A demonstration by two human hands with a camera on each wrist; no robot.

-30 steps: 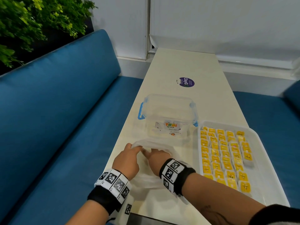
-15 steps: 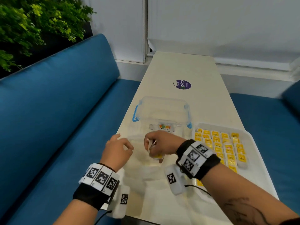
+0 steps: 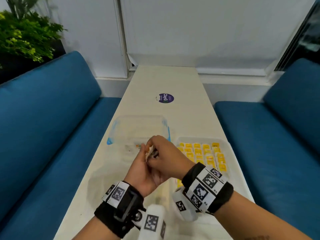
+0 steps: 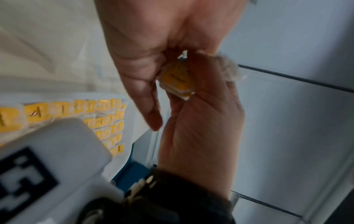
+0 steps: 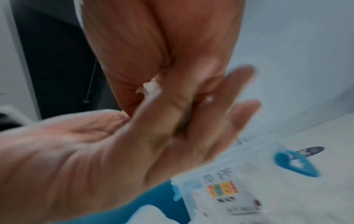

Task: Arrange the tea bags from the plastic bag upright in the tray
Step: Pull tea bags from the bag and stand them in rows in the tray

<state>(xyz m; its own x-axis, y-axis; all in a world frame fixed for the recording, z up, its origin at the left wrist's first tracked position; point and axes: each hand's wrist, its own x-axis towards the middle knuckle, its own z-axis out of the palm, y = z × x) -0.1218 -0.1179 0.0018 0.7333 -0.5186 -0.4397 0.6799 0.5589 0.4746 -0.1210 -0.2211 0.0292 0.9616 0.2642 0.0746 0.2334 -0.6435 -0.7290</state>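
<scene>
Both hands meet in the air in front of the clear box. My right hand (image 3: 164,153) curls its fingers round a small stack of yellow tea bags (image 3: 150,152), back of the hand up. My left hand (image 3: 141,168) lies palm up under it, fingers straight against the stack. The left wrist view shows the yellow tea bags (image 4: 177,78) between the left hand (image 4: 145,60) and the right hand (image 4: 201,128). The clear plastic bag (image 3: 110,184) lies flat on the table below. The white tray (image 3: 226,153) to the right holds rows of upright tea bags (image 3: 202,153).
A clear lidded box with blue clips (image 3: 138,125) stands just beyond the hands. Farther along the narrow white table lies a purple round sticker (image 3: 166,98). Blue sofas (image 3: 52,135) flank the table on both sides, with a green plant (image 3: 26,37) at the back left.
My right hand has come up from the plastic bag with tea bags in it. My left hand has let go of the bag, turned palm up and moved under the right hand.
</scene>
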